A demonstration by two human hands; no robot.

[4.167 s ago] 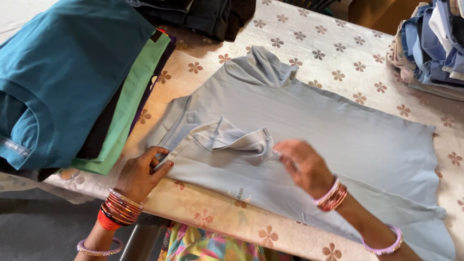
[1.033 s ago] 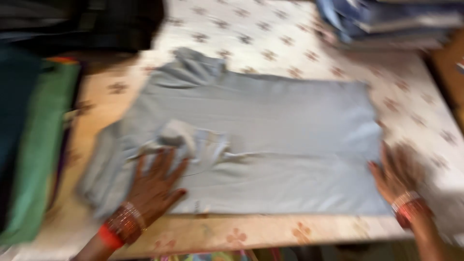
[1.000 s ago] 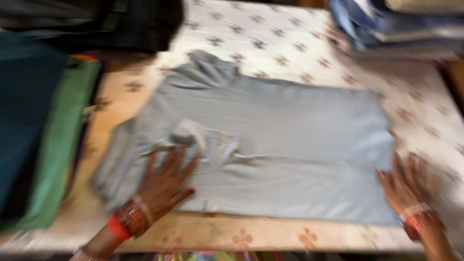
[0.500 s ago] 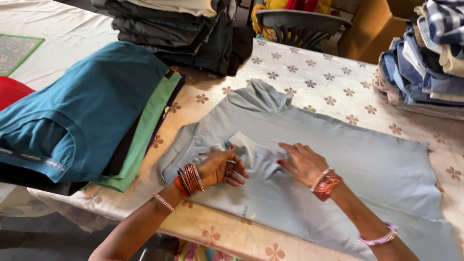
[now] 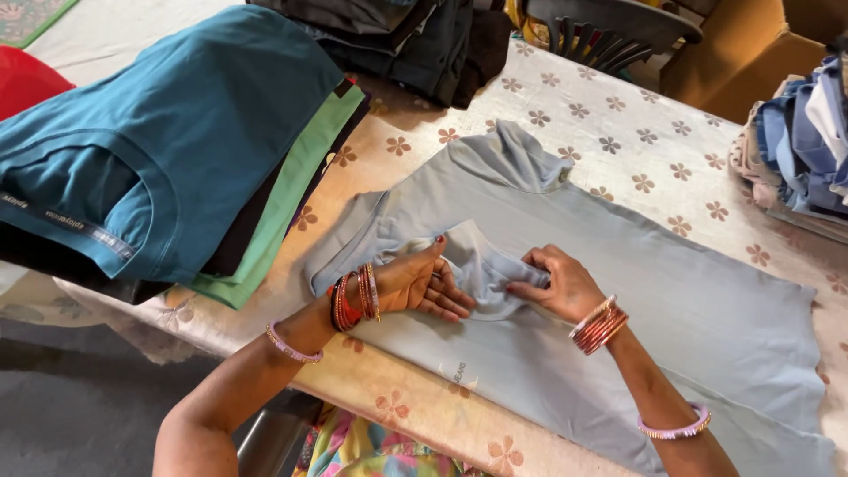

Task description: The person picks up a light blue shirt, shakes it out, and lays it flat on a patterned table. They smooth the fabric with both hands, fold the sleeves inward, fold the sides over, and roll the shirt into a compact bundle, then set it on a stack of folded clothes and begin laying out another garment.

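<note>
Pale grey-blue knit shirt (image 5: 618, 291) lies flat across the table in front of me, collar end pointing away, hem off to my right. Its sleeve (image 5: 481, 269) is bunched up in a small ridge near the middle of the near edge.

My left hand (image 5: 422, 284) rests on the cloth beside that ridge, thumb raised and fingers curled around a fold of the sleeve: closed on fabric, though how firm the grip is I cannot tell. My right hand (image 5: 558, 281) pinches the other side of the same fold, fingertips drawn together on the cloth. Both hands nearly meet over the sleeve. Red and gold bangles on both wrists, a thin pink band further up each forearm.

Containers: a brown cardboard box (image 5: 742, 57) stands beyond the far right corner; its contents do not show.

Surface: cream table cover printed with brown flowers (image 5: 618, 132). To my left, a stack of folded garments, teal shirt (image 5: 168, 132) on top, a light green one (image 5: 291, 212) and dark ones beneath, overhanging the table edge. A dark folded pile (image 5: 424, 40) at the far side. A blue and white folded pile (image 5: 808, 141) at the right edge.

Room: a dark chair (image 5: 609, 31) behind the table, grey floor (image 5: 79, 397) below left.
</note>
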